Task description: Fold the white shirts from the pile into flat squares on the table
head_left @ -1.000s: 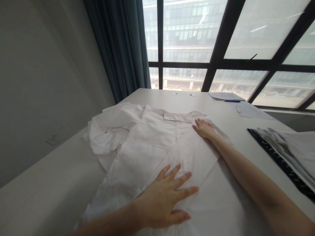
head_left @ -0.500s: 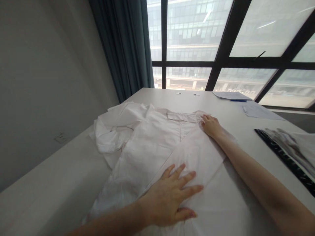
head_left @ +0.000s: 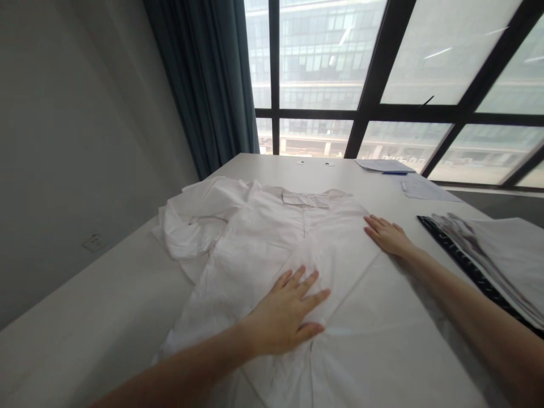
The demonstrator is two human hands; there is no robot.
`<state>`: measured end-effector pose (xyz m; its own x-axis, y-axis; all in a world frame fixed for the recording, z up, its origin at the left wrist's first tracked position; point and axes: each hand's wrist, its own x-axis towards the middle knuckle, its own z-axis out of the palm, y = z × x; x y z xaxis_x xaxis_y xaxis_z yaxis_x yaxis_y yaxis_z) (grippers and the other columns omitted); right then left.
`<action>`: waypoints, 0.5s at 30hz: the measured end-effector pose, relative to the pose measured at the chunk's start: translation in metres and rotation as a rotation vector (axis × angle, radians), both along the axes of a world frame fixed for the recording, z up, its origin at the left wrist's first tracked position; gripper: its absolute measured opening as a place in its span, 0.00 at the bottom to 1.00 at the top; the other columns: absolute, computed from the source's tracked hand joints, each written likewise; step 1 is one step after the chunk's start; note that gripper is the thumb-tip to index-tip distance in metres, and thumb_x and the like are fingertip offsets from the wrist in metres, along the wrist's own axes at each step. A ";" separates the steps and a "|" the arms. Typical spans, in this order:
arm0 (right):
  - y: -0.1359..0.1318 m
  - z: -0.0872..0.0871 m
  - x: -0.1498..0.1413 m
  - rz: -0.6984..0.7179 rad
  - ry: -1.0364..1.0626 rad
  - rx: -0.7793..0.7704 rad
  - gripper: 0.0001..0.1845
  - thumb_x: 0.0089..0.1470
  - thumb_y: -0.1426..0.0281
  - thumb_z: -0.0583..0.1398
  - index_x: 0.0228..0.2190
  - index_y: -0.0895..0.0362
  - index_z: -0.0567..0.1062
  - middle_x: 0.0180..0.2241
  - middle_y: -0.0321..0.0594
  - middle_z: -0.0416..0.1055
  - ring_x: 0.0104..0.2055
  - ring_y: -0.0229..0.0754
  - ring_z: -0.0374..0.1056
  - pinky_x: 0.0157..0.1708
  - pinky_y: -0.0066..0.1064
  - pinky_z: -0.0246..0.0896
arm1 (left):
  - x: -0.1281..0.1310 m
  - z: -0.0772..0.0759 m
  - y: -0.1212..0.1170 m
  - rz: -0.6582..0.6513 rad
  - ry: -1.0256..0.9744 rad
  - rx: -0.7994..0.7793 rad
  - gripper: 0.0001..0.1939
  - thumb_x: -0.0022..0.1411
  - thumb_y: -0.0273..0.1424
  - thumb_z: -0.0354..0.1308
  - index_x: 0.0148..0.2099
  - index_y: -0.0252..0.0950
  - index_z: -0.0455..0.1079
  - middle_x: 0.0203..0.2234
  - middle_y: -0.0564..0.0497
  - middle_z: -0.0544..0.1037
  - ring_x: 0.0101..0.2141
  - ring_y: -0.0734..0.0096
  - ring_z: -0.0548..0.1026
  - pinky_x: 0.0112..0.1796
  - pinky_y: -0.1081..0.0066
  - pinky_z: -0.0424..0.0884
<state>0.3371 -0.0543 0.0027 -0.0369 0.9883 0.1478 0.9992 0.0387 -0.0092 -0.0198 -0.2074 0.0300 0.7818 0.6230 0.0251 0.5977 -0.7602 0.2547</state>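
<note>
Head view: white shirt [head_left: 255, 243] beneath left hand [head_left: 284, 311], fingers spread; right hand [head_left: 389, 235] flat at shirt's right edge.

Bright, washed-out light is let in by the big window [head_left: 317, 62]. The wall [head_left: 76, 141] is left dim. Soft shadows are cast on the table [head_left: 123, 306]. The white shirt [head_left: 255, 243] is blurred a bit. Shapes are stretched near the sides.

The tabletop [head_left: 106, 300] held a white shirt [head_left: 255, 243], papers [head_left: 382, 165] and a pen [head_left: 395, 173] toward its far-right corner, stacked cloth [head_left: 510, 243] near its right edge
</note>
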 end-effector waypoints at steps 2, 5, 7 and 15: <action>-0.003 0.005 -0.001 -0.030 -0.001 0.044 0.27 0.63 0.63 0.46 0.59 0.59 0.64 0.63 0.54 0.58 0.66 0.58 0.51 0.60 0.60 0.44 | -0.002 0.003 0.002 -0.025 0.005 0.006 0.29 0.69 0.47 0.47 0.68 0.46 0.52 0.68 0.42 0.50 0.66 0.48 0.47 0.61 0.46 0.49; -0.022 0.011 -0.024 0.033 0.010 0.110 0.25 0.63 0.66 0.47 0.59 0.59 0.64 0.65 0.53 0.54 0.68 0.56 0.45 0.63 0.57 0.38 | -0.008 0.008 0.007 0.003 -0.026 0.059 0.25 0.69 0.41 0.50 0.66 0.44 0.55 0.65 0.43 0.57 0.64 0.53 0.55 0.60 0.50 0.54; -0.046 0.015 -0.048 0.145 0.030 0.106 0.24 0.63 0.64 0.49 0.58 0.56 0.65 0.64 0.48 0.57 0.67 0.51 0.48 0.63 0.50 0.44 | -0.016 0.011 0.011 0.127 -0.046 0.125 0.22 0.68 0.33 0.53 0.62 0.38 0.59 0.61 0.41 0.65 0.61 0.56 0.61 0.58 0.54 0.58; -0.144 0.018 -0.109 0.857 0.274 0.017 0.15 0.65 0.66 0.52 0.50 0.51 0.72 0.55 0.44 0.71 0.59 0.46 0.63 0.58 0.46 0.57 | -0.053 0.003 -0.009 0.452 0.007 0.292 0.06 0.63 0.29 0.57 0.43 0.35 0.67 0.39 0.46 0.70 0.41 0.58 0.68 0.43 0.57 0.65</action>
